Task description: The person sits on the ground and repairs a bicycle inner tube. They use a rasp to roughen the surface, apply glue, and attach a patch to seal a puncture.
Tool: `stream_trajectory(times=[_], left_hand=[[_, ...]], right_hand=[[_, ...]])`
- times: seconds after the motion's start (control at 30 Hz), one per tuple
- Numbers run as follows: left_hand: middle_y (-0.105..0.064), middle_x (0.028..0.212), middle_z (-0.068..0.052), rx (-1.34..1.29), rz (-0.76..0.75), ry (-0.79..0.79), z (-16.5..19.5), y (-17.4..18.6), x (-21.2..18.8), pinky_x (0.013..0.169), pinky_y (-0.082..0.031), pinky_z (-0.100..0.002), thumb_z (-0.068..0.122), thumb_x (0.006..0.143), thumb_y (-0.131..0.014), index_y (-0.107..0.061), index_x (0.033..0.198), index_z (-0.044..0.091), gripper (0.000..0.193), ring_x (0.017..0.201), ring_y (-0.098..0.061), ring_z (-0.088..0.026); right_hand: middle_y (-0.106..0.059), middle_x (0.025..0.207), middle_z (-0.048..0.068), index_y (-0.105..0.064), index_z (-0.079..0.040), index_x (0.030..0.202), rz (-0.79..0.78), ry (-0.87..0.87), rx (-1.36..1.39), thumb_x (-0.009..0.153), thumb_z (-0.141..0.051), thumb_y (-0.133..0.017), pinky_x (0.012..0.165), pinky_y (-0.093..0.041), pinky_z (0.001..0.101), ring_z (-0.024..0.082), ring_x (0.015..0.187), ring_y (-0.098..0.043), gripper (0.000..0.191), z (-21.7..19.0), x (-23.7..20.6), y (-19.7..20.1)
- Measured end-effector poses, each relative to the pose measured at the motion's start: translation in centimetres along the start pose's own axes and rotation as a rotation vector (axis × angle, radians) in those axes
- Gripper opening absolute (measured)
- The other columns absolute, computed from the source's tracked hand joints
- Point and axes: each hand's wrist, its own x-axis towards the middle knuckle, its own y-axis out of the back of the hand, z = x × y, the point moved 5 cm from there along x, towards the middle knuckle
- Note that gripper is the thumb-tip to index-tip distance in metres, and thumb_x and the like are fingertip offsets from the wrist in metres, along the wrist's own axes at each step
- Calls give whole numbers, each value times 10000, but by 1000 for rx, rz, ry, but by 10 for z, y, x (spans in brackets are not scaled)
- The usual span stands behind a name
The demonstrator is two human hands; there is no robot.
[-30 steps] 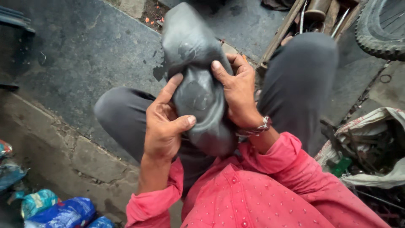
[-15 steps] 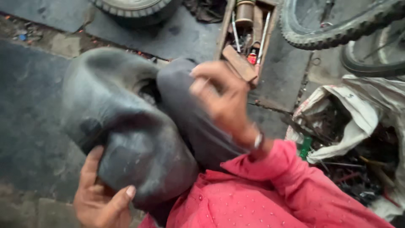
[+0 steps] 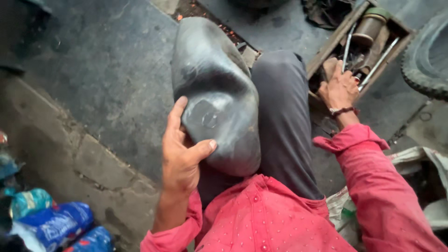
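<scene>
Now, left hand (image 3: 179, 156): fingers and thumb clamped on the folded black inner tube (image 3: 214, 93), propping it on the knee so its scuffed patch faces up.
Right hand (image 3: 340, 88): stretched away into the wooden tool tray (image 3: 326, 51); fingers curled among the tools, grip impossible to tell.

The floor (image 3: 93, 70) is dark, stained concrete, with a paler cracked stone kerb (image 3: 79, 163) running from nine o'clock down toward six. At one o'clock lies a wooden tray (image 3: 333, 44) of metal tools, a knobbly tyre (image 3: 427, 65) at three o'clock, and blue plastic bags (image 3: 56, 226) at seven o'clock in dull daylight.
</scene>
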Motion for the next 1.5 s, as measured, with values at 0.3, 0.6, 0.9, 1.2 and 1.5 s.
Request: stream_trajectory(times=[0.3, 0.6, 0.9, 1.2, 1.5], left_hand=[[-685, 1243, -177, -104, 53, 80, -15, 15, -5, 1035, -495, -345, -71, 794, -687, -543, 1376, -122, 602, 1112, -642, -231], [-693, 1276, -98, 204, -184, -171, -9, 12, -1, 1112, -458, -314, -49, 864, -702, -687, 1268, -71, 405, 1189, -626, -188], [-696, 1275, -117, -65, -195, 4, -23, 28, 1, 1071, -475, -328, -54, 832, -696, -646, 1328, -80, 500, 1148, -638, -190], [-696, 1300, -82, -7, -232, -119, -37, 34, 5, 1099, -465, -300, -57, 886, -656, -655, 1304, -70, 418, 1191, -635, -170], [-678, 1200, -61, 449, -257, -304, -25, 32, -2, 1006, -506, -299, -67, 839, -652, -717, 1132, -37, 302, 1130, -651, -169]], right_hand=[[-728, 1162, 223, -422, -122, 1624, 50, -21, 660, 968, -305, -642, 848, -627, 432, 360, 954, -753, 716, -55, -27, 193], [-719, 1010, 268, -333, -59, 1601, 83, 428, 262, 878, -505, -779, 640, -548, 472, 400, 769, -705, 960, -180, -65, 276], [-707, 791, 262, -181, 6, 1670, -164, 387, 94, 959, -502, -615, 658, -528, 515, 431, 682, -678, 975, -195, -47, 278], [-687, 822, 147, -319, -8, 1513, 234, 636, 646, 1090, -390, -669, 657, -476, 375, 273, 654, -627, 668, -222, -67, 352], [-631, 1087, 254, -477, -16, 1465, 696, 1011, 249, 999, -254, -734, 796, -476, 507, 341, 806, -552, 583, -306, -113, 347]])
